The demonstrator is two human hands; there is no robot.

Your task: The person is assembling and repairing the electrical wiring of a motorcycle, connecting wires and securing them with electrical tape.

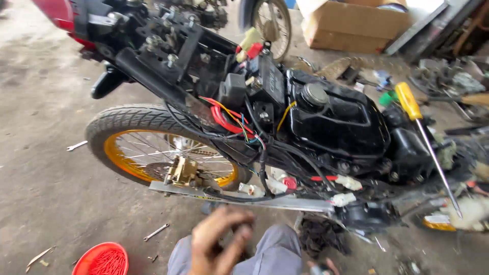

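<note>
Dusty concrete workshop floor [41,168], stripped black motorcycle [285,127] lying across it.
Yellow-handled screwdriver [425,137] on the bike runs diagonally, tip pointing down-right; left hand [219,244] blurry, fingers loosely curled around nothing, right hand barely visible.

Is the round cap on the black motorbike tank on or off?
On. The round grey cap sits over the filler hole on top of the black tank; no open hole shows. Whether it is screwed tight, I cannot tell.

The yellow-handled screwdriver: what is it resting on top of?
The screwdriver lies slanted across the stripped motorcycle's black bodywork, handle up by the fuel tank, tip down near pale connectors. What lies directly beneath the shaft is blurred and hidden.
</note>
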